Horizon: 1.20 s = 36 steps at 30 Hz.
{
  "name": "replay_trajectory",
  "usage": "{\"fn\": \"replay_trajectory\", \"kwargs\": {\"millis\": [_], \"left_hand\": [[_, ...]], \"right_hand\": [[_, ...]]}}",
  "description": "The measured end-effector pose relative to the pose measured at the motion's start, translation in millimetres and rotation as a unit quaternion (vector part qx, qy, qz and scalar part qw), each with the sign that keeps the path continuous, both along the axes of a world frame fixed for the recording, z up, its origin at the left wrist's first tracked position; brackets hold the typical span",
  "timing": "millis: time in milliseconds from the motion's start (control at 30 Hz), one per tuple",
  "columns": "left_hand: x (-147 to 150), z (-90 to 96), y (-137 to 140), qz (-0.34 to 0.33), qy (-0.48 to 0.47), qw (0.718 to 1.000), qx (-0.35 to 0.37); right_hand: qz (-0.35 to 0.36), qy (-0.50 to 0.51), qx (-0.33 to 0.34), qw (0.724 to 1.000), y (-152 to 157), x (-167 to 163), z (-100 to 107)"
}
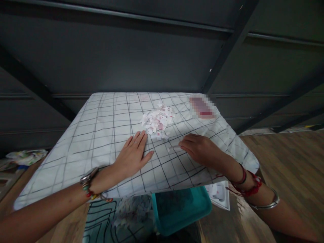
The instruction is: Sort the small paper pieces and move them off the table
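Note:
A heap of small torn-looking white paper pieces (158,118), some with pinkish red marks, lies on the white cloth (101,135) with dark grid lines. My left hand (134,152) rests flat on the cloth, fingers stretched out, their tips at the near left edge of the heap. To the right of it, my right hand (197,146) is closed with the fingers pinched together. A thin, pale, stick-like piece (174,147) sticks out of this pinch towards the left, low over the cloth; its exact kind is too blurred to tell.
A blurred-out flat object (203,107) lies at the cloth's far right corner. Below the near edge are a teal plastic tub (182,217), a white box (222,197) with pale pieces and a blurry pale pile (135,209). A dark panelled wall (126,57) stands behind.

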<state>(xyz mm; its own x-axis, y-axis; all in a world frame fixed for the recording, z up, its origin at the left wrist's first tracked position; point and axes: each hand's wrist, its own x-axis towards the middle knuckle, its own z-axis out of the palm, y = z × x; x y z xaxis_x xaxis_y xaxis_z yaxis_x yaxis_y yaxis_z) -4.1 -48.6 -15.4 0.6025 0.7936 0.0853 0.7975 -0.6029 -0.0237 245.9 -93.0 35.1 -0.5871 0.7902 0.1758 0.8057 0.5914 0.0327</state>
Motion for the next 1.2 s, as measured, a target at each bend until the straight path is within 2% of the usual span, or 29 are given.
{"fn": "replay_trajectory", "kwargs": {"millis": [267, 500, 633, 767, 1067, 1200], "left_hand": [[0, -0.2, 0, 0.001, -0.004, 1.0, 0.002], [-1, -2.6, 1, -0.005, -0.017, 1.0, 0.004], [-2, -3.1, 1, -0.007, -0.025, 1.0, 0.006], [-2, -3.2, 2, -0.008, -0.033, 0.999, 0.003], [-2, -2.3, 1, -0.008, -0.04, 0.999, -0.005], [-2, -2.1, 1, -0.007, -0.038, 0.999, -0.013]], "right_hand": [[-0.013, -0.015, -0.001, 1.0, -3, -4, 2], [-0.039, 0.023, 0.06, 0.997, -10, -9, 7], [-0.026, 0.02, 0.025, 0.999, -12, -7, 1], [-0.031, 0.026, 0.02, 0.999, -13, -10, -2], [0.04, -0.002, 0.023, 0.999, -27, -22, 5], [0.054, 0.009, 0.005, 0.998, -32, -20, 6]]}}
